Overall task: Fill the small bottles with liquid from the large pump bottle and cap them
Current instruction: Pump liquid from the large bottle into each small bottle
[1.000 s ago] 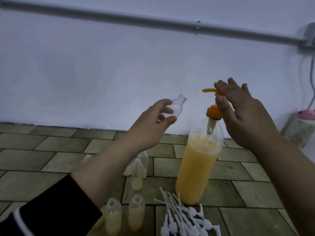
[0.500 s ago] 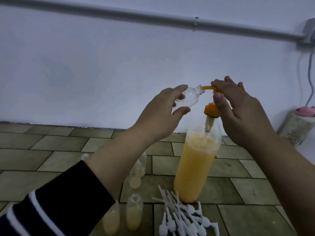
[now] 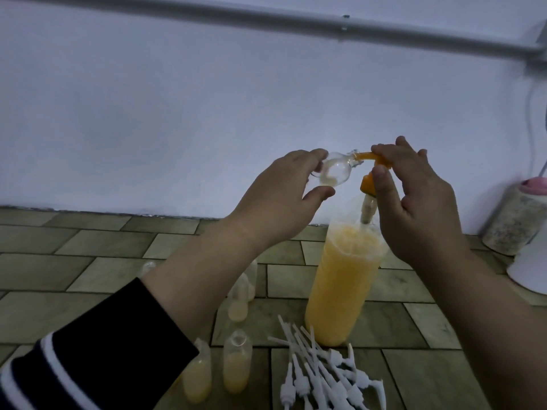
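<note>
A tall clear pump bottle (image 3: 343, 285) full of orange liquid stands on the tiled floor. My right hand (image 3: 414, 202) rests on its orange pump head (image 3: 377, 159), fingers over the top and thumb beside the collar. My left hand (image 3: 284, 193) holds a small clear bottle (image 3: 127, 173) tipped sideways, its mouth on the pump spout; a little pale liquid lies inside it. Several small bottles (image 3: 236, 368) partly filled with orange liquid stand below my left forearm. A pile of white spray caps (image 3: 322, 377) lies in front of the pump bottle.
A white wall rises just behind the floor, with a grey conduit (image 3: 296, 22) across its top. At the right stand a speckled roll with a pink top (image 3: 518, 220) and a white object (image 3: 529, 270). A cable (image 3: 529, 113) hangs on the right.
My left hand brought the small bottle rightward onto the pump spout. My right hand stayed on the pump head, and a little liquid now shows in the small bottle.
</note>
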Tool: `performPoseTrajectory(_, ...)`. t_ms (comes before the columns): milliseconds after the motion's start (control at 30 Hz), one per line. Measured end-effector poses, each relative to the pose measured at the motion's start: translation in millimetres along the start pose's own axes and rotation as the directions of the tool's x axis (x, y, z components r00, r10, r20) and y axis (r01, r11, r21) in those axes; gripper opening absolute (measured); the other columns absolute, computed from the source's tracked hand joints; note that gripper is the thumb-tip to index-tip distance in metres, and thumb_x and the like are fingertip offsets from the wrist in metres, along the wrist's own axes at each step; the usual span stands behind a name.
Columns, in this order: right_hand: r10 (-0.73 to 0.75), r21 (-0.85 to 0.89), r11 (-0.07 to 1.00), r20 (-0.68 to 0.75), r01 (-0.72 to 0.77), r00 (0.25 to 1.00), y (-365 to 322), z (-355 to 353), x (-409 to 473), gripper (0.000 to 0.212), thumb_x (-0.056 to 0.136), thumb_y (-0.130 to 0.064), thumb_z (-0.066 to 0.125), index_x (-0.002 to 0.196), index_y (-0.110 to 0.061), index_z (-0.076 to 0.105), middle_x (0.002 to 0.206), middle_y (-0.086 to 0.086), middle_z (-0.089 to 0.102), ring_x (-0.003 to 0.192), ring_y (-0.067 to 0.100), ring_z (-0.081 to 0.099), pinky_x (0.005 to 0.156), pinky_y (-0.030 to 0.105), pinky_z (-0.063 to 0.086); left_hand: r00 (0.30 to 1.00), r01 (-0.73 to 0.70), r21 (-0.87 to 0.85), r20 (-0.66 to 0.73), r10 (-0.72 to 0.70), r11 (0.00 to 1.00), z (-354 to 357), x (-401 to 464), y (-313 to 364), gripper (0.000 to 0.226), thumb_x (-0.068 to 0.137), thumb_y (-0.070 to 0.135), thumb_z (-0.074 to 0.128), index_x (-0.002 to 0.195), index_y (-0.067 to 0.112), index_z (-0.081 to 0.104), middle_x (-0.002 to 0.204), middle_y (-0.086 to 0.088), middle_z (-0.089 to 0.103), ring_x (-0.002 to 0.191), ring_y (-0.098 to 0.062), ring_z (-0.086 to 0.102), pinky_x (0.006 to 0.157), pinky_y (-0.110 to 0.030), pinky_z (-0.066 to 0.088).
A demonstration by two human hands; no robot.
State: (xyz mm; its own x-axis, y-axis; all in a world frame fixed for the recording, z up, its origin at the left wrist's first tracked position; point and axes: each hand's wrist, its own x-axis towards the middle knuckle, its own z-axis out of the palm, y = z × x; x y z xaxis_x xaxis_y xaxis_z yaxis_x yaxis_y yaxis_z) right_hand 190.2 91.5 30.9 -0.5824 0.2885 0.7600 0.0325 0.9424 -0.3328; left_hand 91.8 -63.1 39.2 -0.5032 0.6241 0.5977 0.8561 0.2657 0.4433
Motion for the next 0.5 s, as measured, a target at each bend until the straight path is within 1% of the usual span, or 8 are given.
performPoseTrajectory(100,0.002,0.071,0.998,-0.003,-0.002,1.000,-2.1,2.7,-2.6,0.060,0.093,-0.054,0.022,0.127,-0.018,0.056,0.135,0.001,0.055,0.140,0.014,0.030,0.113,0.026,0.014,0.999,0.034,-0.013,0.030,-0.033,0.999,2.4,-4.8,-1.6,0.045,0.093,0.032,0.054,0.135,0.022,0.043,0.124,0.009,0.053,0.101,-0.009,0.050,0.086,-0.024,0.044)
performPoseTrajectory(200,-0.058,0.040,0.998,0.034,0.057,0.998,-2.8,-5.5,7.3,0.058,0.095,-0.053,0.023,0.126,-0.017,0.056,0.133,0.000,0.056,0.139,0.011,0.029,0.114,0.027,0.013,0.999,0.030,0.012,0.020,-0.030,0.999,-3.4,-0.6,0.0,0.044,0.093,0.034,0.054,0.134,0.023,0.043,0.123,0.010,0.053,0.100,-0.007,0.048,0.085,-0.023,0.043)
performPoseTrajectory(300,-0.065,0.076,0.995,0.014,0.063,0.998,-2.7,-12.8,13.9,0.059,0.095,-0.054,0.021,0.126,-0.018,0.057,0.133,-0.001,0.056,0.136,0.003,0.026,0.114,0.024,0.011,1.000,0.008,0.041,0.009,-0.008,0.999,-10.1,6.7,6.0,0.044,0.093,0.035,0.053,0.134,0.023,0.043,0.123,0.010,0.054,0.098,-0.007,0.048,0.084,-0.022,0.041)
performPoseTrajectory(400,-0.011,0.103,0.995,-0.034,0.014,0.999,-2.2,-8.9,10.3,0.062,0.093,-0.057,0.022,0.127,-0.019,0.056,0.135,0.000,0.055,0.138,0.008,0.028,0.116,0.026,0.012,1.000,-0.002,0.042,0.016,0.001,0.999,-8.8,7.9,9.7,0.043,0.093,0.035,0.053,0.134,0.022,0.044,0.123,0.009,0.054,0.096,-0.007,0.052,0.084,-0.023,0.045)
performPoseTrajectory(500,0.029,0.115,0.993,-0.081,-0.020,0.996,0.0,-0.9,2.8,0.058,0.094,-0.053,0.024,0.128,-0.019,0.056,0.136,0.001,0.054,0.139,0.012,0.031,0.116,0.029,0.015,1.000,-0.001,0.040,0.022,0.000,0.999,-4.0,3.7,10.2,0.043,0.094,0.034,0.052,0.134,0.021,0.044,0.123,0.008,0.054,0.099,-0.009,0.055,0.084,-0.025,0.046)
